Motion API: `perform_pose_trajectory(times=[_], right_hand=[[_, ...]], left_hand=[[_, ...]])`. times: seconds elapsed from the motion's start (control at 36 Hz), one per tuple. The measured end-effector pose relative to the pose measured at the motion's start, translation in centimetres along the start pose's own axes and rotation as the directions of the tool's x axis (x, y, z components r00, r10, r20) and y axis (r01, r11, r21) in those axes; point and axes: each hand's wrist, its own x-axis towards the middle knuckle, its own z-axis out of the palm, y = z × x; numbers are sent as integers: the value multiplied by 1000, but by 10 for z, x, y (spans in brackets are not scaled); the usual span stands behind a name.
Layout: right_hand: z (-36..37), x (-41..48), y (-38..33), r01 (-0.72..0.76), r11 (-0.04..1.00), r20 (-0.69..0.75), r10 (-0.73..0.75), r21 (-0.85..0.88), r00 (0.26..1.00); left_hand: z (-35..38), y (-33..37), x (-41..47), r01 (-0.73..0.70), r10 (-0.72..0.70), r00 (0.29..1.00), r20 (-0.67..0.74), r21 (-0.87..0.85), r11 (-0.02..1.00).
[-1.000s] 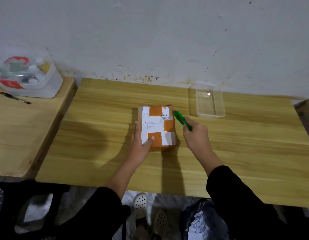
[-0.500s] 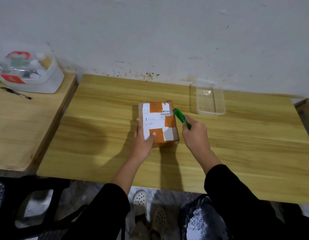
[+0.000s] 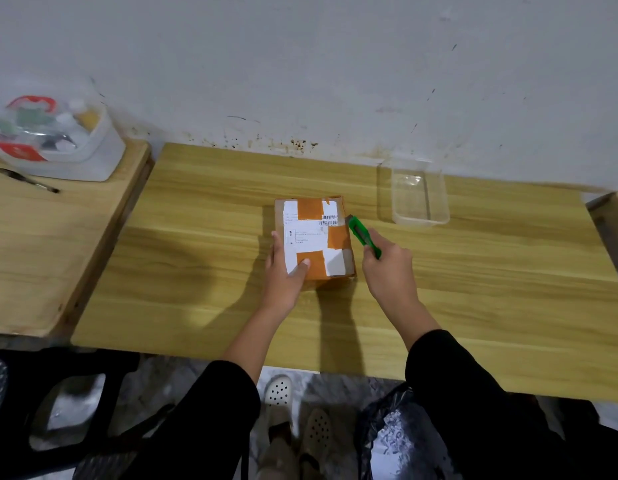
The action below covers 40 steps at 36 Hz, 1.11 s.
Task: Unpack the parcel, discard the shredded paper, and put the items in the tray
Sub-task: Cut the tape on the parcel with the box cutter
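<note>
While left hand [image 3: 283, 276] clamps taped cardboard parcel [image 3: 314, 233] | right hand [image 3: 387, 271] fingers grip slim green cutter [image 3: 360, 233]

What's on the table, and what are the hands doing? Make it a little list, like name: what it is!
box: brown, taped shut, in the middle of the table
left hand: holds the box, thumb on top, fingers along its left side
right hand: grips a green cutter, its tip by the box's right edge
tray: clear plastic, beyond the box to the right, nothing in it
bag: black, on the floor under the right arm
</note>
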Motion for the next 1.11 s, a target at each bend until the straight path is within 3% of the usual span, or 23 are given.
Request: perform_pose_trajectory(times=[0.67, 1.11], right_hand=[[1, -2, -3, -5, 1000, 4, 5, -19, 1000], [-13, 5, -23, -49, 974, 116, 77, -222, 990]], left_hand=[[2, 2, -2, -19, 19, 1000, -10, -2, 1000], [3, 11, -10, 29, -28, 999, -45, 37, 999]])
